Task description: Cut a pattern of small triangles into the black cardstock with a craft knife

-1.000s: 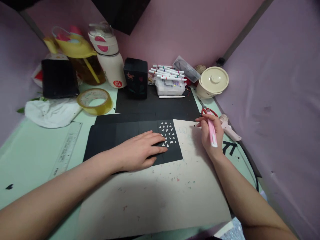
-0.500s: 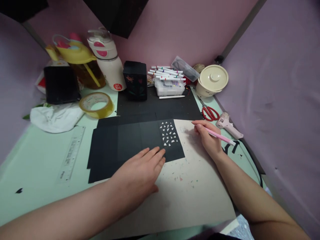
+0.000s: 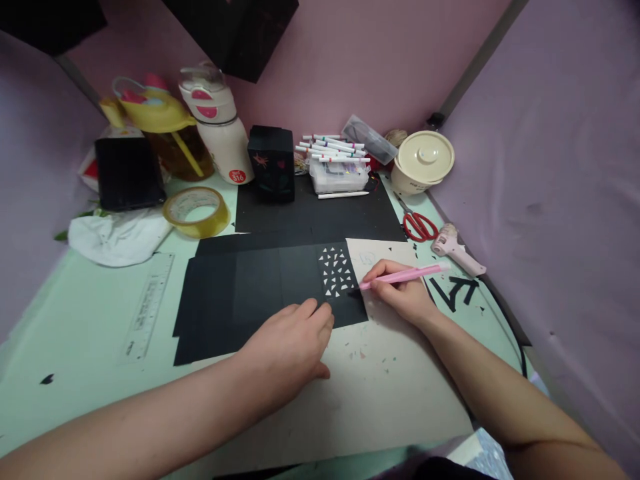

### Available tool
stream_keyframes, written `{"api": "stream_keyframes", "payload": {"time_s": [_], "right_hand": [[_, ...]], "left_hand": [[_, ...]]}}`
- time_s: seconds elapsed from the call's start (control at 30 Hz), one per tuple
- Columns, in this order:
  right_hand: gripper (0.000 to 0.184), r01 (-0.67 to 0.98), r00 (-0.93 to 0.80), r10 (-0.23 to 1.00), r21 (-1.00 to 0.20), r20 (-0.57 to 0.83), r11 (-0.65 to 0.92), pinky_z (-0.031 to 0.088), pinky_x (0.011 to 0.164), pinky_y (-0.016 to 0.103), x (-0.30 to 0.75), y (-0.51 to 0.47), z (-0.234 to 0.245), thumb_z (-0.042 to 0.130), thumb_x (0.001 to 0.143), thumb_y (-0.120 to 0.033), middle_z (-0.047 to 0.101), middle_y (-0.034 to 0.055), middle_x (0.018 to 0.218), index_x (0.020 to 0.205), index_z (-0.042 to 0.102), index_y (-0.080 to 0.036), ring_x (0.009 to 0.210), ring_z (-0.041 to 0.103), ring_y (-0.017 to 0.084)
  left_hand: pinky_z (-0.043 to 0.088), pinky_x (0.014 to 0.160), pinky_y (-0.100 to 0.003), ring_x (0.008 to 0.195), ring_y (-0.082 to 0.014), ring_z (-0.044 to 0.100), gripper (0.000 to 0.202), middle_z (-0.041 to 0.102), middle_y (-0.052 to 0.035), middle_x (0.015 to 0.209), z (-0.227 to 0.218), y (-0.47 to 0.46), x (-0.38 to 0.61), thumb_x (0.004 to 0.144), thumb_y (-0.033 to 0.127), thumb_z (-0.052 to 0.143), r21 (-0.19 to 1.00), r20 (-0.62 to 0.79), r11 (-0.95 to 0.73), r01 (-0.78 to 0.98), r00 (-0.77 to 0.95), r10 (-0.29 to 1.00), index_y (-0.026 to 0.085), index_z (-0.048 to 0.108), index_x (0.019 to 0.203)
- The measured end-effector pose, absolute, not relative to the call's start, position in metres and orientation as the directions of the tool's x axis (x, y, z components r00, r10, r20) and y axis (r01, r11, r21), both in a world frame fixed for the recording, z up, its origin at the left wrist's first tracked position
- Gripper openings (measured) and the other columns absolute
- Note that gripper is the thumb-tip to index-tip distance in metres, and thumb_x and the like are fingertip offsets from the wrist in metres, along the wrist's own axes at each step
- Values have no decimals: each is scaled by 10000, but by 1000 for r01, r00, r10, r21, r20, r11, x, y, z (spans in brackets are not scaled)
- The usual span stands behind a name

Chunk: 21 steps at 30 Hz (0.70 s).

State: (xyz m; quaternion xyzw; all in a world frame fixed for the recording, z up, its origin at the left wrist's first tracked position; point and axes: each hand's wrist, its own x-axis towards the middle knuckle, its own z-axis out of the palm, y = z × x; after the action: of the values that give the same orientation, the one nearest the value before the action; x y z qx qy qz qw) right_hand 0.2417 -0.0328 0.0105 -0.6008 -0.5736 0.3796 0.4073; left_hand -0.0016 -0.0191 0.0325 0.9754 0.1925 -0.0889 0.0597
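Observation:
My left hand [image 3: 293, 347] rests palm down on the lower edge of a black card sheet [image 3: 257, 280], its fingers slightly bent and thumb apart, gripping nothing. Small white cut-out shapes [image 3: 338, 272], mostly triangular, cluster at the sheet's right end. In a pen grip, my right hand [image 3: 400, 293] holds a pink pen-shaped craft knife [image 3: 405, 275]. Its tip points left at the sheet's right edge beside the cut-outs; whether it touches I cannot tell. Beneath lies a pale board [image 3: 380, 400] with tiny coloured scraps on it.
Left on the green table are a clear ruler [image 3: 149, 307], a tape roll [image 3: 197, 212] and a white cloth [image 3: 117, 237]. Behind stand a white bottle [image 3: 225, 147], a black box [image 3: 271, 163] and markers [image 3: 335, 148]. Right are red-handled scissors [image 3: 420, 227], a glue gun [image 3: 457, 250] and black strips [image 3: 453, 293].
My right hand has moved left and down, bringing the knife from the bare board to the card's right edge. The fingers of my left hand have bent slightly, and it has shifted a little right.

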Motion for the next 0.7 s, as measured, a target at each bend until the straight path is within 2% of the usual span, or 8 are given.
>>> {"api": "stream_keyframes", "payload": {"time_s": [0.1,0.27,0.47,0.7], "right_hand": [[75,426,29,998,-904,58,40,440,556,272,236,-36,7,597,747,-202,675,17,671,708,662,-201,595,586,152],[52,416,40,990,-903,132,104,436,546,274,236,-36,3,607,744,-187,636,10,679,723,567,-213,596,575,150],[164,388,48,989,-915,138,109,424,538,286,237,-35,-2,634,785,-213,609,5,653,696,498,-225,573,557,149],[151,345,104,982,-932,158,113,413,546,298,241,-36,-7,621,806,-190,631,13,695,727,498,-230,593,558,158]], "left_hand": [[478,790,-352,1038,-262,582,625,633,-119,1278,27,-10,2,879,555,640,97,-136,-929,356,930,342,100,589,1305],[433,853,-355,1099,-249,528,679,465,-84,1520,17,1,4,925,574,564,122,-103,-952,282,957,270,140,473,1439],[419,781,-342,1048,-239,508,650,501,-60,1496,18,1,6,926,563,567,67,-80,-962,266,962,261,137,517,1414],[410,679,-359,919,-228,497,714,527,-82,1469,15,-8,24,910,586,575,-44,-28,-950,310,950,311,66,533,1397]]}}
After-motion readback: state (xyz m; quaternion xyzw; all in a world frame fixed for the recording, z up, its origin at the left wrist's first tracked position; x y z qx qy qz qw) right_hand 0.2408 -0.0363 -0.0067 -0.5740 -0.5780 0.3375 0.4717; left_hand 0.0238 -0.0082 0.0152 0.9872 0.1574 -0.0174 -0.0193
